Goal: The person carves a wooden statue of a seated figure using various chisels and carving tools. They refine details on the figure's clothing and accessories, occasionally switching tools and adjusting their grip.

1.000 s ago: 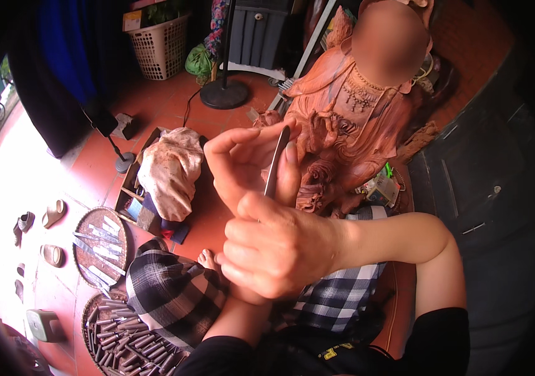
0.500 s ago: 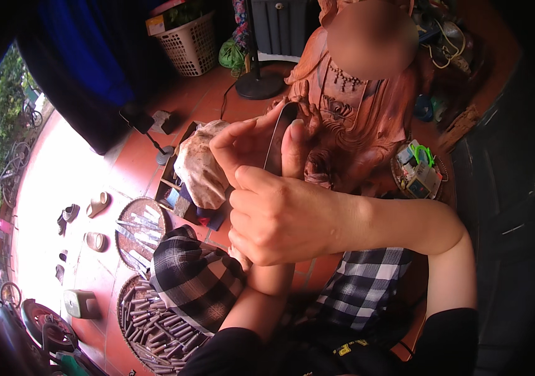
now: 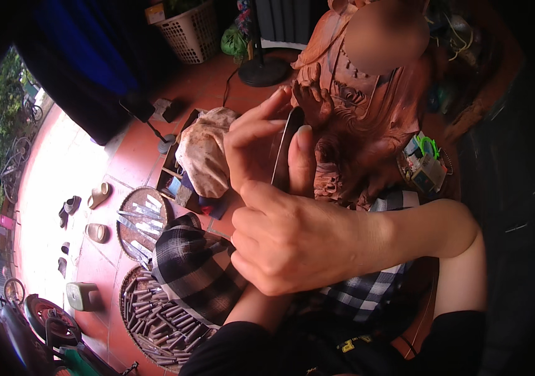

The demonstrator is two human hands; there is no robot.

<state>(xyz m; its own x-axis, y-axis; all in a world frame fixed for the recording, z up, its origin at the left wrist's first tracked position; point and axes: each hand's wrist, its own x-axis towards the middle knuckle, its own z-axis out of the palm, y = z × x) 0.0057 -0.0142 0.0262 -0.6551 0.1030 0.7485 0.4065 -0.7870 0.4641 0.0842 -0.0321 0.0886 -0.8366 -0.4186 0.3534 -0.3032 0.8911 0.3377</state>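
In front of me my right hand is a closed fist, with a carving gouge rising from it. The gouge is a narrow dark metal blade with a rounded tip; its lower end is hidden in the fist. Beyond it, my left hand has bent fingers on one side of the blade and its thumb on the other. My left wrist is hidden behind the right hand. The blade's tip and my left fingertips are by the raised hand of a reddish-brown carved wooden statue; whether they touch it I cannot tell.
A round tray of flat blades and a round basket of several handled tools stand at the left. Nearby are a cloth-covered box, sandals and a stool. A small basket of items sits right of the statue.
The view has shifted slightly. Both hands have moved a little to the right in the picture, and the right fist sits lower. The gouge remains between them, its blade tilted a bit more.
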